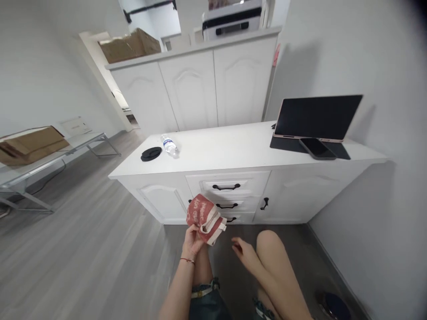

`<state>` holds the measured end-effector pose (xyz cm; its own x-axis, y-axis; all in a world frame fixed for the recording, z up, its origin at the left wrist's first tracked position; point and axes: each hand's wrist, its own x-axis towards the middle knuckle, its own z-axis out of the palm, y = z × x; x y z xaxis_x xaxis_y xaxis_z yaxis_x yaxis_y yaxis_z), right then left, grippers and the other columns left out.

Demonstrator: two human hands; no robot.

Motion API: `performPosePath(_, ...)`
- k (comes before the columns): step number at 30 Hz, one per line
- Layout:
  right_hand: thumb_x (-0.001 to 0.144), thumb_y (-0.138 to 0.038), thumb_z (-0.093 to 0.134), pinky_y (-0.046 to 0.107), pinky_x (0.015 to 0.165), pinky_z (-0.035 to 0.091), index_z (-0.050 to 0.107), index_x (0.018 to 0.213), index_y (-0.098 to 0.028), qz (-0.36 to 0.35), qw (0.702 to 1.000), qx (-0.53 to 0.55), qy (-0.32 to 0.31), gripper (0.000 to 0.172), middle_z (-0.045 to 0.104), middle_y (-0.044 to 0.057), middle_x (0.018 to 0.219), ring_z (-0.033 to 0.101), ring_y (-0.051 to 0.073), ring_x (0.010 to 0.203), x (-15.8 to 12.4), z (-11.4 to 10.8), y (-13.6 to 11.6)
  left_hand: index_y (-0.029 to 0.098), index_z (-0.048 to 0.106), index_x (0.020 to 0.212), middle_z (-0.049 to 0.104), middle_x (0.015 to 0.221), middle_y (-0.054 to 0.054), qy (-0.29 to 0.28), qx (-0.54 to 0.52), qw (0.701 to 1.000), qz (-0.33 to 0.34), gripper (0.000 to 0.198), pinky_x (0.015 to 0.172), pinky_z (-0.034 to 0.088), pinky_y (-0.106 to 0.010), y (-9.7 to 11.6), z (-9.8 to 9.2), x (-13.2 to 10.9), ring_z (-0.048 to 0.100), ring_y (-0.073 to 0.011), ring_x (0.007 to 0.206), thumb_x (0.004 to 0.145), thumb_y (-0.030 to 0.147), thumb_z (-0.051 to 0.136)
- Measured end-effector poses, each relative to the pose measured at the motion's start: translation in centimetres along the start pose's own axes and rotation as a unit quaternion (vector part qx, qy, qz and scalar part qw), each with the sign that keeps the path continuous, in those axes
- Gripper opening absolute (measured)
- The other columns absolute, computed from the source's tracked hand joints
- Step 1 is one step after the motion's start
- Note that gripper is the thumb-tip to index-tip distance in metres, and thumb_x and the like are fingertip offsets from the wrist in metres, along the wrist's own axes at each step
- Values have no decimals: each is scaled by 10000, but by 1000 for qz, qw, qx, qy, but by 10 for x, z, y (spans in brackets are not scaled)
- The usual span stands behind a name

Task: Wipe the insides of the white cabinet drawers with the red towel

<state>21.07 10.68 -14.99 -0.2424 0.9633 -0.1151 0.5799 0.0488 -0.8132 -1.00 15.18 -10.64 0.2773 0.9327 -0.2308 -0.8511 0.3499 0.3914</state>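
Note:
My left hand (192, 242) is closed on a folded red and cream cloth (205, 218) with white lettering, held up in front of the drawers of a white sideboard (233, 153). My right hand (245, 252) hovers just right of the cloth, fingers loosely curled and apart, holding nothing. A raised knee (270, 246) sits beside the right hand. A red string bracelet circles my left wrist.
On the sideboard top lie a clear water bottle (169, 145), a black round lid (151, 154), a propped tablet (316, 118) and a phone (317, 148). Three drawers with black handles (227, 187) face me. A glass table with a cardboard box (31, 144) stands left; white cabinets behind.

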Motion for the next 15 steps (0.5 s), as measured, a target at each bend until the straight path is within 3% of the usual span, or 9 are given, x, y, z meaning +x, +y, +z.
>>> performPosePath(3,821,-432,361,432,709,543,629,949,-350,6,999,50,-12,308,684,37,775,677,271,756,-72,12,-3,207,706,976,725,1035,-30,2,-7,1000,19,443,1063,333,-380,-8,2,-6,616,-198,1068,658,9,470)
performPosePath(4,795,-479,396,422,709,544,637,927,-328,21,992,119,-27,314,678,39,763,673,263,720,-90,14,-3,202,706,976,727,1031,-30,-1,-5,1000,17,422,1055,341,-373,-10,3,-8,622,-194,1053,676,17,473)
performPosePath(7,698,-635,488,435,711,538,661,897,-308,71,970,228,-46,421,681,50,756,663,280,715,-120,-1,-14,183,702,988,723,1049,-48,-25,4,1000,2,378,1053,335,-379,-17,5,-9,625,-201,1051,715,45,479)
performPosePath(10,655,-669,562,455,851,489,694,816,-311,57,975,215,2,415,699,74,853,645,313,890,-126,-54,-54,204,695,997,722,1057,-38,-57,7,998,-10,387,1075,298,-389,-26,10,-1,612,-200,1082,716,59,472)
performPosePath(12,686,-624,595,439,833,486,707,793,-339,14,977,207,-43,325,703,70,862,640,305,890,-134,-104,-94,226,693,982,728,1034,-24,-78,2,997,-14,381,1087,275,-391,-34,14,7,600,-198,1106,716,70,469)
performPosePath(15,707,-516,671,423,846,472,716,832,-362,-47,982,180,-37,204,688,72,913,617,288,923,-168,-168,-147,208,689,1009,717,1064,-46,-110,3,993,-31,396,1095,257,-395,-51,21,20,586,-213,1131,710,74,465)
